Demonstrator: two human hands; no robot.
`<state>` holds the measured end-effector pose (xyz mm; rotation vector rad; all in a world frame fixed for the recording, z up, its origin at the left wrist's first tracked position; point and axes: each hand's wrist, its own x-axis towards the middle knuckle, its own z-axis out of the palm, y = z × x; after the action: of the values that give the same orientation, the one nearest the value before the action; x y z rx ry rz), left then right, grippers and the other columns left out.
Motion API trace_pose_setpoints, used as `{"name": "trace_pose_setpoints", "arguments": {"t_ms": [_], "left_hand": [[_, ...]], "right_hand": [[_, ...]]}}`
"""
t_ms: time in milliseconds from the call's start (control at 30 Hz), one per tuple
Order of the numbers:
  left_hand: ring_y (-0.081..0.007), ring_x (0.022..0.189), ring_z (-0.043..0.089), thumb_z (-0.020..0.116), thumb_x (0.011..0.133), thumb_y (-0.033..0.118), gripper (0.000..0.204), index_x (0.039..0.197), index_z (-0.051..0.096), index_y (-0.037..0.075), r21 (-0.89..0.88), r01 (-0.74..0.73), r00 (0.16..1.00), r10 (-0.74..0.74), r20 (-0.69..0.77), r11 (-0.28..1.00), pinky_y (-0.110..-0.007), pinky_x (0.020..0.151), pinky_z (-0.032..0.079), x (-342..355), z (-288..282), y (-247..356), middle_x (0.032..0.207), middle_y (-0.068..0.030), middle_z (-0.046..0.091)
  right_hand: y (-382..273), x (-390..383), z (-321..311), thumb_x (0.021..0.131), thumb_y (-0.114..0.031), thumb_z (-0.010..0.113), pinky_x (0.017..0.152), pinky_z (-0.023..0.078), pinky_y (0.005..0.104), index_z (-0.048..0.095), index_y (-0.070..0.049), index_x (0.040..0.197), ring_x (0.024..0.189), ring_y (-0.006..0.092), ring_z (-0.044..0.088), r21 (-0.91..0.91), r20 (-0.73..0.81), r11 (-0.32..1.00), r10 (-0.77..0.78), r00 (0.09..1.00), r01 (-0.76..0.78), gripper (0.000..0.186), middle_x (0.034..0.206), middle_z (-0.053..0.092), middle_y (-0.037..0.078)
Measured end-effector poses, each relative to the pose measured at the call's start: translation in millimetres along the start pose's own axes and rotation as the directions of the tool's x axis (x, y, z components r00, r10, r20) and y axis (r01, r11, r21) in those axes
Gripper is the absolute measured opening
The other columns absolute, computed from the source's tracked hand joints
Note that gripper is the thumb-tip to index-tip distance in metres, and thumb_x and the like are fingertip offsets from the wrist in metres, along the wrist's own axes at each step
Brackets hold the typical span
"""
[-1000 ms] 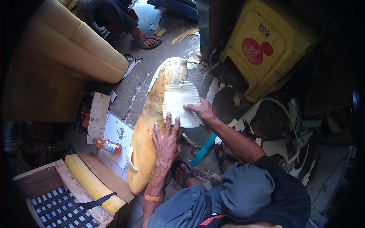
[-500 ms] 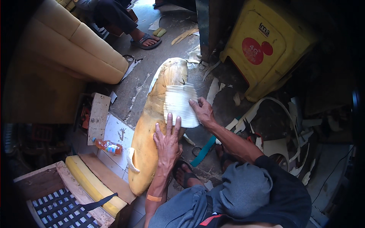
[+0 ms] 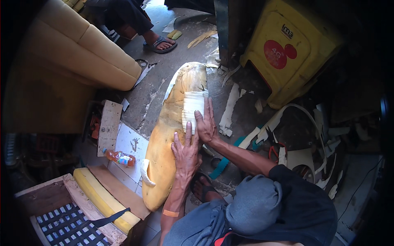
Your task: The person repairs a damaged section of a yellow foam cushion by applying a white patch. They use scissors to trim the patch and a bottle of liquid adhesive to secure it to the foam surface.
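Observation:
A long, worn yellow foam cushion (image 3: 161, 158) with rounded ends lies lengthwise in front of me. On its far half sits a white ribbed sheet (image 3: 191, 107), which bends over the cushion's right edge. My right hand (image 3: 208, 128) is flat along that edge, fingers stretched forward, pressing on the sheet. Just below, my left hand (image 3: 186, 159) rests on the foam with fingers extended, its fingertips at the sheet's near edge. A curled white strip (image 3: 146, 173) clings to the cushion's near left side.
At the upper right stands a yellow plastic stool (image 3: 305, 45); a beige padded piece (image 3: 100, 51) is at the upper left. A drink bottle (image 3: 120, 158), a wooden frame with woven straps (image 3: 74, 190), a teal strip (image 3: 223, 166) and white scraps (image 3: 231, 108) lie around. Another person's sandalled foot (image 3: 161, 44) is beyond.
My right hand has gone from pinching the sheet's right edge to lying flat on it. The sheet's right part is now folded down over the cushion's side.

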<state>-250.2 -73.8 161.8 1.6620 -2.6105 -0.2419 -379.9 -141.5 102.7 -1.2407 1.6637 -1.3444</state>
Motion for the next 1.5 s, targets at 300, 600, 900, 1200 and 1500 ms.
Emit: {"name": "trace_pose_setpoints", "arguments": {"t_ms": [300,600,900,1200,1500], "left_hand": [[-0.0458,0.144,0.035,0.087,0.058,0.006,0.118,0.161,0.031,0.024,-0.107,-0.041,0.999,0.042,0.004,0.993,-0.059,0.119,0.031,6.1,-19.9,-7.4,0.169,-0.0101,0.021],[-0.0481,0.143,0.034,0.085,0.06,0.005,0.116,0.161,0.031,0.025,-0.152,-0.044,0.999,0.044,-0.002,0.987,-0.059,0.118,0.031,0.4,-25.4,-6.7,0.169,-0.0097,0.022],[-0.0542,0.139,0.035,0.08,0.064,0.003,0.108,0.16,0.034,0.023,-0.143,-0.076,0.997,0.071,-0.039,0.987,-0.062,0.112,0.036,-7.2,-17.5,-11.4,0.168,-0.0089,0.023],[-0.0505,0.14,0.035,0.083,0.059,0.003,0.107,0.154,0.037,0.022,-0.076,-0.03,0.999,0.031,0.014,0.997,-0.058,0.112,0.036,-11.4,-16.6,-1.6,0.16,-0.0179,0.028],[-0.0541,0.132,0.038,0.083,0.062,0.004,0.089,0.135,0.033,0.017,-0.296,-0.068,0.978,0.005,-0.21,0.953,-0.061,0.105,0.038,-35.2,4.1,-25.9,0.138,-0.0282,0.034]], "right_hand": [[16.0,21.5,0.4,0.108,-0.051,0.043,0.117,0.032,0.0416,0.018,-0.001,0.161,0.143,0.0324,0.039,0.463,0.221,0.85,0.164,0.961,-0.252,0.077,0.157,0.038,0.023],[-2.6,92.0,-16.1,0.103,-0.068,0.026,0.123,0.005,0.0635,0.004,-0.007,0.165,0.159,0.038,0.002,-0.204,0.24,0.975,-0.032,0.97,0.083,0.089,0.172,0.004,0.018],[-60.2,100.5,6.6,0.102,-0.069,0.028,0.121,-0.005,0.0687,0.025,-0.02,0.164,0.159,0.034,0.001,-0.449,0.49,0.753,-0.243,0.837,0.481,0.079,0.172,0.012,0.012],[-31.9,102.7,23.9,0.1,-0.074,0.019,0.12,-0.005,0.0715,0.031,-0.027,0.162,0.159,0.0322,0.004,-0.613,0.609,0.574,-0.094,0.788,0.543,0.078,0.171,0.018,0.006],[-33.5,7.0,27.2,0.104,-0.065,0.03,0.12,-0.008,0.07,0.041,-0.026,0.158,0.159,0.0345,0.008,-0.412,0.473,0.603,-0.499,0.726,0.683,0.068,0.17,0.023,0.011]]}}
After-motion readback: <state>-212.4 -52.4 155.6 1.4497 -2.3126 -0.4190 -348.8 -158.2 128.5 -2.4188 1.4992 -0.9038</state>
